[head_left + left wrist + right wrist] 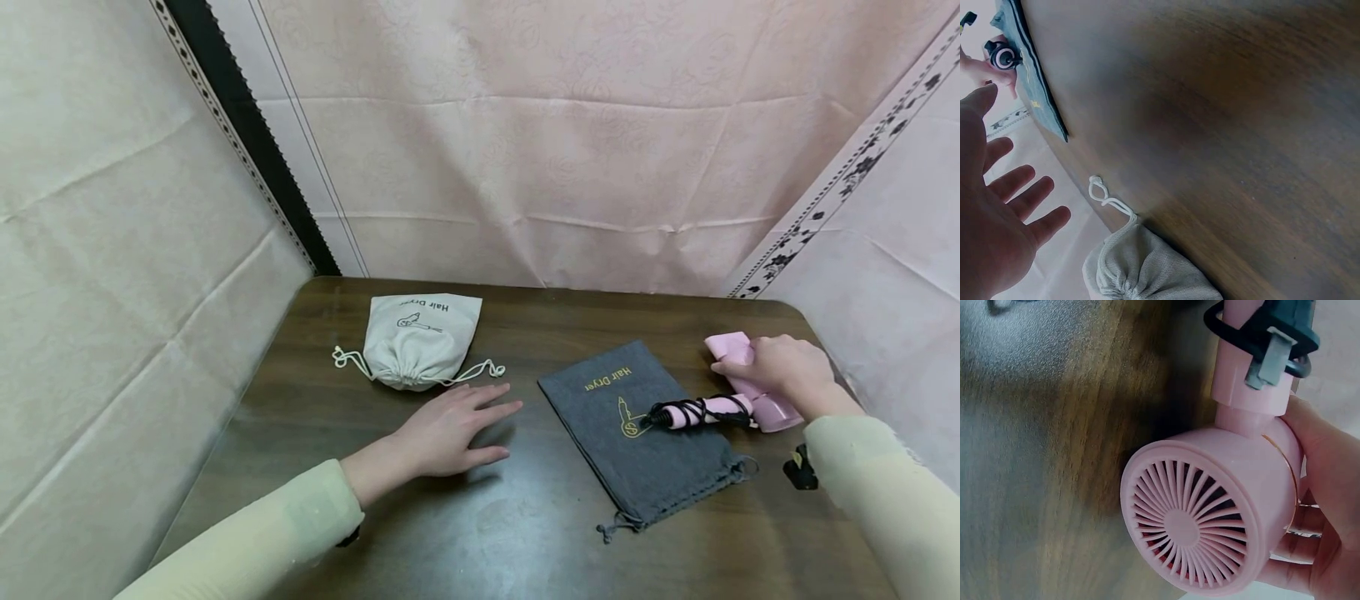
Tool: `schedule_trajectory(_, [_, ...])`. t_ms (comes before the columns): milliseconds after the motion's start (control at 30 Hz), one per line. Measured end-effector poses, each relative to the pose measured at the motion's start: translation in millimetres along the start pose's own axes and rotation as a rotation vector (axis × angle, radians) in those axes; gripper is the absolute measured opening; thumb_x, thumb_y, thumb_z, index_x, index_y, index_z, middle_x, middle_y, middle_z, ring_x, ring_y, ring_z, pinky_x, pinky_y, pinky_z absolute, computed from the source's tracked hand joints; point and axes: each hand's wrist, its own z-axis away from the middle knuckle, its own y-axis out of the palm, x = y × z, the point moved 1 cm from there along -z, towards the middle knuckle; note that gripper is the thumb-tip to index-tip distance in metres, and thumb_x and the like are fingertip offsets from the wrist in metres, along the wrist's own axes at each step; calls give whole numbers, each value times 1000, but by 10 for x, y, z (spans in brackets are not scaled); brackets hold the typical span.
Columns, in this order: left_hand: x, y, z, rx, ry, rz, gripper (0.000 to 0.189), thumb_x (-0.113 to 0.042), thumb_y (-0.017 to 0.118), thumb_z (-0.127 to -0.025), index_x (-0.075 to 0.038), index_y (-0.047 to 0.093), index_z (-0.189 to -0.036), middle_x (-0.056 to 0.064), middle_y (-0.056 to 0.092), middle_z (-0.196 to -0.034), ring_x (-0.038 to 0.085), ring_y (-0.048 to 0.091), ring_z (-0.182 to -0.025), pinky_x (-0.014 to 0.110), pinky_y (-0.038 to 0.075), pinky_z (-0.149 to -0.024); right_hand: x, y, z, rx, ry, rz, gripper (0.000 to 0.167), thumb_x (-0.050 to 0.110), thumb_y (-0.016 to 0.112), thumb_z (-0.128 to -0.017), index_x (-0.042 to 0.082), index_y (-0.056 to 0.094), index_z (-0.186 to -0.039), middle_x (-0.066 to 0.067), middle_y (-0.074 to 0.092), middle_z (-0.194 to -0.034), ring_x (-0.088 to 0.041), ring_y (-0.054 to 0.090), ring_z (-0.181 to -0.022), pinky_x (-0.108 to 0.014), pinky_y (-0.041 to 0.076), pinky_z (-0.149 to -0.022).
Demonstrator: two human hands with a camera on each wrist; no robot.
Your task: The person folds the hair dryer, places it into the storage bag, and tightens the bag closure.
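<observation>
Apparently handling the dryer (1229, 469), the right hand (791, 375) grips it, left hand (450, 429) spread; moving it likely needs steadiness.

Left sleeve (240, 537) and right sleeve (892, 512): long, pale yellow-green. Left cuff (330, 500) and right cuff (851, 442): slightly mintier green. Left hand (450, 429), right hand (791, 371): bare. Right wrist piece (802, 471): black, small, angular. Left wrist piece (349, 539): black, mostly hidden, shape unclear.
</observation>
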Motion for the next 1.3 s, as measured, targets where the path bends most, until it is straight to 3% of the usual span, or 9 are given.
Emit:
schedule_trajectory(133, [2,10,1,-1,2,-3,63,-50,66,-104,-17,56,-157,14,50,-163,33,51,-148,56,42,-120,-37,-4,23,18,-8,-7,101,81,55,-94,-14,60,-128,-44,63,-120,-54,65,-89,-58,52,-61])
schedule_trajectory(233, [-1,15,-1,3,1,3,63,-51,66,-104,-17,56,-157,13,50,-163,32,51,-148,55,42,-120,-74,-8,58,14,-31,-50,98,74,51,-101,-13,50,-145,-48,53,-136,-66,59,-111,-71,52,-77])
schedule_trajectory(367, [-8,18,-3,2,0,10,63,-51,66,-104,-18,56,-157,13,50,-163,32,51,-147,56,42,-120,-118,18,137,-30,-101,-161,91,58,56,-106,-16,34,-156,-51,40,-147,-71,42,-131,-80,40,-101])
schedule_trajectory(433, [-12,24,-7,-1,0,7,63,-51,66,-104,-18,56,-157,13,51,-162,32,52,-147,56,42,-120,-141,54,186,-69,-150,-208,87,48,61,-106,-16,32,-157,-51,39,-148,-70,39,-134,-80,37,-104])
schedule_trajectory(600, [-29,12,-21,-6,6,15,64,-52,67,-103,-18,57,-157,13,51,-162,33,52,-147,55,42,-120,-182,175,274,-128,-220,-274,82,35,65,-105,-12,28,-161,-49,38,-151,-69,39,-134,-78,38,-103])
schedule_trajectory(900, [-69,7,-58,5,13,24,65,-53,68,-103,-19,56,-157,14,50,-163,34,51,-148,57,41,-121,-192,315,246,-102,-175,-330,85,37,63,-105,-8,21,-165,-52,36,-149,-69,44,-130,-76,41,-100])
schedule_trajectory(1300, [-110,-10,-70,31,-2,19,66,-54,66,-103,-20,54,-159,13,49,-164,31,49,-149,54,40,-122,-157,409,225,-200,-175,-348,82,34,67,-103,-6,29,-164,-50,42,-146,-66,52,-121,-72,45,-92])
